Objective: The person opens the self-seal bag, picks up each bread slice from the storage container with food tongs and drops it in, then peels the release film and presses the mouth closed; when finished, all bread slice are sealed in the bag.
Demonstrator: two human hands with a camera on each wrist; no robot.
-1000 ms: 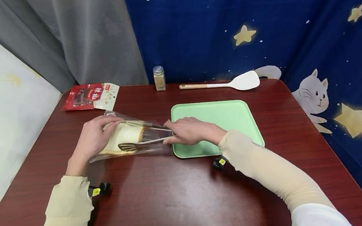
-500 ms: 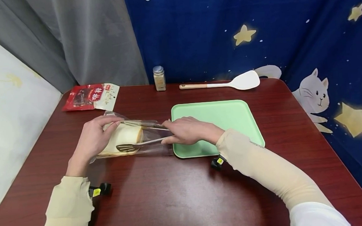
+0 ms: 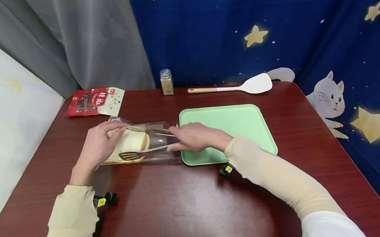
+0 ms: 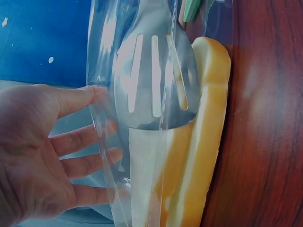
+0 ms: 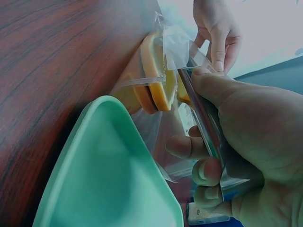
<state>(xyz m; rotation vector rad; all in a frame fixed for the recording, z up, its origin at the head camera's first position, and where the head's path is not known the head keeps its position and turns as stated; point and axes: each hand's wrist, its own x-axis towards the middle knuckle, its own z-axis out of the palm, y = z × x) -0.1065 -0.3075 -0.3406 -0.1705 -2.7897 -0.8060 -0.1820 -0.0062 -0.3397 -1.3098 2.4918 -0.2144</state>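
A clear plastic bag [image 3: 166,157] lies left of the tray, with bread slices [image 3: 130,141] inside. My left hand [image 3: 97,144] pinches the bag's upper edge between thumb and fingers, holding the film up. In my right hand [image 3: 199,136] I grip metal tongs [image 3: 130,156], which reach into the bag's mouth with arms spread. One slotted head [image 4: 156,85] lies along the face of the bread in the left wrist view. The other head is partly hidden by film. At least two slices [image 5: 154,71] show their crusts in the right wrist view.
The light green tray [image 3: 239,117] sits right of the bag, under my right hand. Along the back edge are a red and white food packet [image 3: 94,102], a seasoning jar [image 3: 166,83] and a white spatula [image 3: 256,84] with a wooden handle. A curtain hangs behind.
The tongs have slid slightly left, deeper into the bag, with my right hand. The top slice has shifted left, baring the edge of another slice beneath. My left hand stays put.
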